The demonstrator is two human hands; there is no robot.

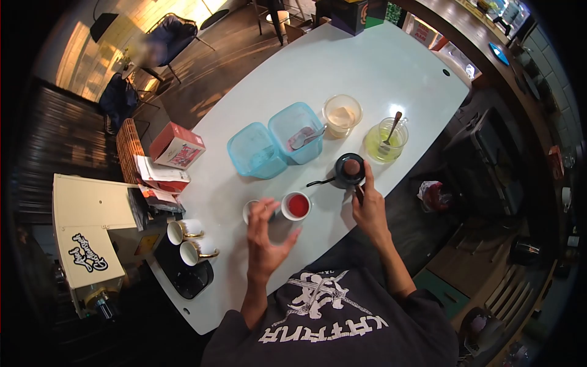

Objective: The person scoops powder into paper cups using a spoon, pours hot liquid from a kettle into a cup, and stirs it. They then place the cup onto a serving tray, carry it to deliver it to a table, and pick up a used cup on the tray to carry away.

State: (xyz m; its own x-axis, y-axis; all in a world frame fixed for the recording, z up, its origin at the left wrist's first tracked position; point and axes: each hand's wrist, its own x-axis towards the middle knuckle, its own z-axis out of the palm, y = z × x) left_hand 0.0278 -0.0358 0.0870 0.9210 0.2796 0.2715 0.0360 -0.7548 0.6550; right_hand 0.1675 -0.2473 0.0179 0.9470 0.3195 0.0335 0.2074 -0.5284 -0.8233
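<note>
Head view. Clock read with 12 at top of frame. Right hand [369, 211]: fingers curled round the handle of the dark pot [343, 176], index finger stretched up along the pot's 3 o'clock side. Pot upright on the surface [226, 269], brown, round form in its middle, thin dark handle out towards 8 o'clock. Left hand [265, 244]: nothing seen in grasp, thumb and fingers spread wide, blurred. Cup with red contents [297, 206] just beside, at 1 o'clock from the palm; pale cup [247, 211] partly hidden behind the fingers, contact cannot be told.

Glass jar with spoon [386, 142] at 2 o'clock from the pot, glass cup with beige contents [342, 115] at 12, blue containers [257, 148] at 10.

Handling notes, as judged: keep the right grip firm and low on the handle, pot level. Watch the thin handle; easily caught by a passing left hand. Close the left fingers slowly, low on a cup wall, clear of the rim. Avoid nudging the red contents; likely to slop if knocked.
</note>
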